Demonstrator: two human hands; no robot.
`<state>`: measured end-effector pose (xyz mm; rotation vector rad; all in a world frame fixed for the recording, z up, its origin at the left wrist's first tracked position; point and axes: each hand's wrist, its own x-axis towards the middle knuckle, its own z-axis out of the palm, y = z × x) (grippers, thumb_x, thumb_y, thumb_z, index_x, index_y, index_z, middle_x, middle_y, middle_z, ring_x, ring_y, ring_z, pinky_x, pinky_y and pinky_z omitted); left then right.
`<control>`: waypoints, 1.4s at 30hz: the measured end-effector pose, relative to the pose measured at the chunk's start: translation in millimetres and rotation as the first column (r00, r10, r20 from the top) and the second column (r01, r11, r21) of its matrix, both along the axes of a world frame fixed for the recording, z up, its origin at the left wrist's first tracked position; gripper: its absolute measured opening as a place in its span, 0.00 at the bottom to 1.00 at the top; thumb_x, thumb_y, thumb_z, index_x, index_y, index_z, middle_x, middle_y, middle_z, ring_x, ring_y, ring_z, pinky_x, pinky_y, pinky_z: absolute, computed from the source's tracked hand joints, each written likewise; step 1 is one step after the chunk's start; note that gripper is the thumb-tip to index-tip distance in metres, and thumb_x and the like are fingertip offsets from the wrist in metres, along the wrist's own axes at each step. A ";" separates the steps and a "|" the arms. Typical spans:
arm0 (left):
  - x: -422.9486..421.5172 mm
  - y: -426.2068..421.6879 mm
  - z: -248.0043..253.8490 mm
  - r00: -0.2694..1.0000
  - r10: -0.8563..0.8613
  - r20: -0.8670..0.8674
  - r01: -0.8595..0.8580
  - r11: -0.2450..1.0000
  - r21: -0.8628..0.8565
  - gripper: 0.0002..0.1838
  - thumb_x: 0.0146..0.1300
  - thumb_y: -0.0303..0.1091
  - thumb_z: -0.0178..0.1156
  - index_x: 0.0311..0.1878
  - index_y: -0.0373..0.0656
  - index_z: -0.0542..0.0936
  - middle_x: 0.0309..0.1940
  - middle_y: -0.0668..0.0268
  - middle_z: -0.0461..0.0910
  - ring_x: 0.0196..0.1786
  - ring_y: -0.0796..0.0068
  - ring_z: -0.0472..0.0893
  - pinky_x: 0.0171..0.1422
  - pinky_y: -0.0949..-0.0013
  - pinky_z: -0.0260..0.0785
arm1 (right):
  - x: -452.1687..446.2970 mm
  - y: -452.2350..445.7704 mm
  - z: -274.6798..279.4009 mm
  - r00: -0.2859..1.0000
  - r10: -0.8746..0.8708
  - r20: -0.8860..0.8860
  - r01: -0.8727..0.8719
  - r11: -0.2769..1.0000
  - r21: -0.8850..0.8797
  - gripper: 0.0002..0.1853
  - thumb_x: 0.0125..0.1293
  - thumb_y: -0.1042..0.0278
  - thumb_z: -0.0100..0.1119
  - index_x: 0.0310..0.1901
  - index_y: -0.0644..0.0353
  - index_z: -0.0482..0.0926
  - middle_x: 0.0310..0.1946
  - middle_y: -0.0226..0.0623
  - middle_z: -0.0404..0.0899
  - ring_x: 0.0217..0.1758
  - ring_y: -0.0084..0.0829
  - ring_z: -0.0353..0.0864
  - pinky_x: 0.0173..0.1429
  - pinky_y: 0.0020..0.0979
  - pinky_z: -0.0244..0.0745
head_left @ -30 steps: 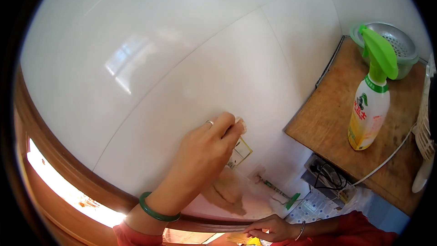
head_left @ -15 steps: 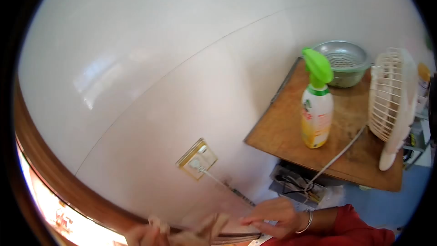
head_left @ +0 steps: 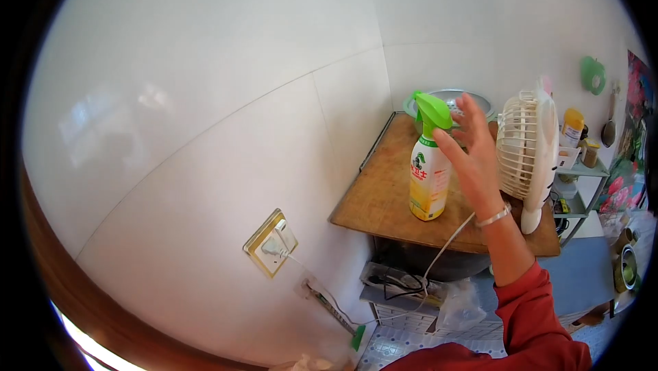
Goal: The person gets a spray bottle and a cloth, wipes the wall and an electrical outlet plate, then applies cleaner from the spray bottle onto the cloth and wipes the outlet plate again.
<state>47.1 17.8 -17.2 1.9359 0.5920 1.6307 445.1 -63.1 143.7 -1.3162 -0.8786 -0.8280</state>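
Observation:
My right hand is raised beside the spray bottle, its thumb and fingers apart and nothing in its grasp. The thumb lies close to the bottle's neck; whether they touch is unclear. Upright on the wooden board, the white and yellow bottle has a green spray head. At the bottom edge a bit of pale cloth shows, and the fingers of my left hand cannot be made out there.
Behind the bottle is a metal basin; a white fan stands to the right. The wall carries a socket with a plug and cord. Under the board sits a box of cables. Shelves hold jars farther right.
My right hand has risen from the bottom to the bottle and opened. My left hand, with the pale cloth, left the wall by the socket and dropped to the bottom edge. The view has swung right.

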 end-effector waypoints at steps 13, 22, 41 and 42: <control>33.2 18.1 24.2 0.922 -0.319 -0.218 0.344 0.935 0.085 0.05 0.71 0.28 0.56 0.43 0.38 0.78 0.39 0.55 0.81 0.45 0.65 0.79 0.52 0.66 0.73 | -15.1 20.2 30.0 0.663 0.683 -0.306 -0.724 0.689 -0.031 0.21 0.65 0.65 0.64 0.56 0.66 0.75 0.44 0.36 0.81 0.39 0.25 0.82 0.44 0.26 0.77; 19.3 10.2 2.4 0.976 -0.202 0.087 0.218 0.832 -0.511 0.06 0.73 0.30 0.53 0.46 0.37 0.74 0.31 0.67 0.78 0.33 0.84 0.74 0.36 0.79 0.66 | -130.0 -6.5 -24.4 0.030 0.624 -0.781 -0.994 -0.064 -0.089 0.34 0.53 0.75 0.70 0.64 0.69 0.72 0.53 0.42 0.82 0.37 0.22 0.83 0.45 0.26 0.79; 35.8 13.4 -18.9 0.916 -0.122 0.383 0.389 0.511 -0.767 0.06 0.73 0.30 0.54 0.47 0.37 0.75 0.36 0.68 0.78 0.38 0.85 0.75 0.43 0.79 0.69 | -161.8 57.4 -81.8 0.157 0.447 -0.880 -0.875 -0.350 -0.334 0.20 0.59 0.70 0.71 0.52 0.66 0.79 0.45 0.38 0.84 0.47 0.23 0.81 0.53 0.25 0.74; 36.8 14.3 -20.8 0.922 -0.122 0.367 0.374 0.526 -0.764 0.07 0.73 0.30 0.55 0.47 0.36 0.76 0.35 0.68 0.78 0.38 0.86 0.73 0.43 0.79 0.68 | -161.1 58.2 -84.5 0.160 0.445 -0.881 -0.869 -0.361 -0.340 0.20 0.59 0.70 0.71 0.52 0.66 0.79 0.45 0.38 0.84 0.47 0.23 0.81 0.53 0.25 0.74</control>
